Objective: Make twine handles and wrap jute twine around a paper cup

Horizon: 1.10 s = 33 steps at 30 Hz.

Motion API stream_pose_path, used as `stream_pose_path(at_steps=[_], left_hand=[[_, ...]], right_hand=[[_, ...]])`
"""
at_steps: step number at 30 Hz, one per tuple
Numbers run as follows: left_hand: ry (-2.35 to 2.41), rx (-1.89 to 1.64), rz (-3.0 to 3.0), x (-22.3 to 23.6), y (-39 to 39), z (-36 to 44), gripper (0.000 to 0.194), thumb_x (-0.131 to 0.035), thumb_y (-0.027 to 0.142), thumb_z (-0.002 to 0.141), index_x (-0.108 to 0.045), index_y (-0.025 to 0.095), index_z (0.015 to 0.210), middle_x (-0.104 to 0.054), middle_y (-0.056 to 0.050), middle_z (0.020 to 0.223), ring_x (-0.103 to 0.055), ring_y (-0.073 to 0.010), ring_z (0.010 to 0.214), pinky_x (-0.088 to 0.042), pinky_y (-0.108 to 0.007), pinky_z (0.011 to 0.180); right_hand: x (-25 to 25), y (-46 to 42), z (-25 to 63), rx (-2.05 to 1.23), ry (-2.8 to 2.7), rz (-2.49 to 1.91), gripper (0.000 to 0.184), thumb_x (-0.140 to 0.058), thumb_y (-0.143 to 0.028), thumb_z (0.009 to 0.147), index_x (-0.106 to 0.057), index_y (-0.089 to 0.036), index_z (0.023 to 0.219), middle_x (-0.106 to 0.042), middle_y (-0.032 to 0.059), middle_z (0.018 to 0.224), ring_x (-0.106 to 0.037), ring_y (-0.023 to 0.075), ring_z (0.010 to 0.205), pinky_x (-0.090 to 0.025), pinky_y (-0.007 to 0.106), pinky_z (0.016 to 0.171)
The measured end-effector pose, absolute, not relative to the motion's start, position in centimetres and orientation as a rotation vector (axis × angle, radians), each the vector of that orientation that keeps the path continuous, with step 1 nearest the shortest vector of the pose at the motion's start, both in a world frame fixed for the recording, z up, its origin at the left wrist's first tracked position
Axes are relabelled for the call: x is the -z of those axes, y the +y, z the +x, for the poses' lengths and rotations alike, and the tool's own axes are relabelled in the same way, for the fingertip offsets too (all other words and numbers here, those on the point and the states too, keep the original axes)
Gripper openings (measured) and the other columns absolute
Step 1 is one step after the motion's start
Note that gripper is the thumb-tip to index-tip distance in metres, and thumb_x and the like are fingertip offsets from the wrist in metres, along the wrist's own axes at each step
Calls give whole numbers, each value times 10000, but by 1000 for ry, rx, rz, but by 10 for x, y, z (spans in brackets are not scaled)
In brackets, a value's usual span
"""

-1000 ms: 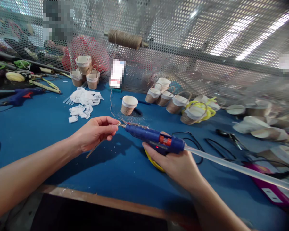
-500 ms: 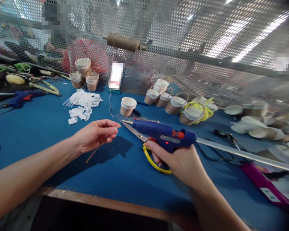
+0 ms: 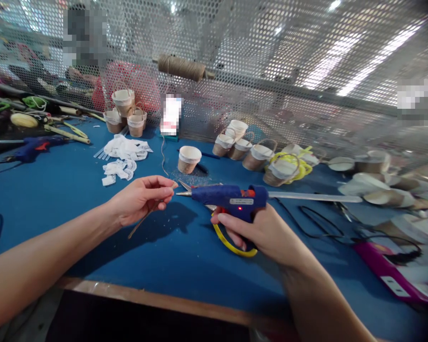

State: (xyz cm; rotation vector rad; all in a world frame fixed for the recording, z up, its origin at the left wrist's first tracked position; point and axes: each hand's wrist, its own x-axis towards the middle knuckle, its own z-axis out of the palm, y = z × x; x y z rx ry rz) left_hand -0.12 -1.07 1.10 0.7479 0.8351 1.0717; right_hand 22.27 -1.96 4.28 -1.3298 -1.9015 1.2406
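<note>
- Beyond the left hand (image 3: 141,202), a white-rimmed cup (image 3: 189,160) stands upright; its contents can't be made out.
- Left fingertips pinch a twine strip (image 3: 140,223), top end hidden; the right hand (image 3: 265,229) grips a glue gun (image 3: 217,195).
- Since half a second ago, the gun has levelled, its nozzle (image 3: 184,194) lower.
- Scissors (image 3: 222,238) lie partly covered.

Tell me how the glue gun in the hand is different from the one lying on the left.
The held glue gun is gripped in the right hand; the resting glue gun lies on the table. The held glue gun shows a small red light; none is visible on the resting glue gun. Both are blue with some red.
</note>
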Motion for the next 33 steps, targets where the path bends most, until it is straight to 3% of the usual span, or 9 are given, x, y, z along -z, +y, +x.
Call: stream_pose_path(at_steps=[5, 9, 15, 19, 22, 26, 33], left_hand=[[818, -1176, 823, -13, -11, -2, 87, -690, 93, 640, -626, 121, 692, -578, 1, 603, -497, -60, 513, -378, -158, 439], [857, -1080, 870, -11, -13, 2, 95, -700, 93, 624, -616, 113, 664, -575, 3, 610, -490, -55, 501, -378, -162, 436], [959, -1172, 829, -7, -6, -3, 77, -665, 86, 660, -631, 108, 726, -567, 13, 576, -492, -46, 476, -404, -155, 456], [935, -1287, 788, -5, 1, -7, 84, -664, 73, 652, -630, 100, 723, -565, 8, 562, -502, -51, 497, -413, -145, 464], [939, -1244, 785, -1, 2, -6, 78, -663, 69, 654, -627, 94, 718, -554, 7, 538, -493, -52, 481, -417, -149, 458], [916, -1234, 781, 3, 2, -5, 75, -671, 64, 647, -633, 94, 705, -557, -2, 543, -499, -55, 490, -421, -154, 461], [881, -1227, 796, 0, 2, -9, 84, -695, 74, 625, -642, 101, 685, -549, -1, 558, -498, -60, 513, -425, -163, 461]], right_hand=[[-43, -19, 227, -1081, -1842, -1436, 222, -624, -393, 715, -591, -176, 681, -476, -50, 400, -416, 82, 370, -379, 219, 404], [-41, -19, 229, -1170, -1720, -1170, 197, -590, -374, 751, -589, -180, 787, -477, -65, 436, -416, 77, 389, -423, 233, 465], [-40, -2, 240, -1296, -1873, -1258, 211, -696, -310, 644, -623, -146, 756, -614, -2, 689, -536, 108, 606, -448, 232, 574], [-36, 16, 252, -1308, -1608, -1266, 276, -701, -382, 624, -595, -130, 661, -568, -9, 605, -477, 75, 517, -410, 202, 500], [-29, 32, 261, -1173, -1484, -1393, 329, -672, -443, 644, -595, -125, 680, -585, 10, 656, -470, 58, 518, -405, 176, 487], [-19, 50, 269, -1036, -1485, -1623, 375, -590, -473, 726, -553, -126, 590, -566, 30, 590, -459, 60, 459, -396, 184, 441], [-14, 62, 274, -815, -1597, -1953, 407, -591, -454, 734, -483, -155, 478, -494, 10, 411, -445, 88, 367, -352, 215, 396]])
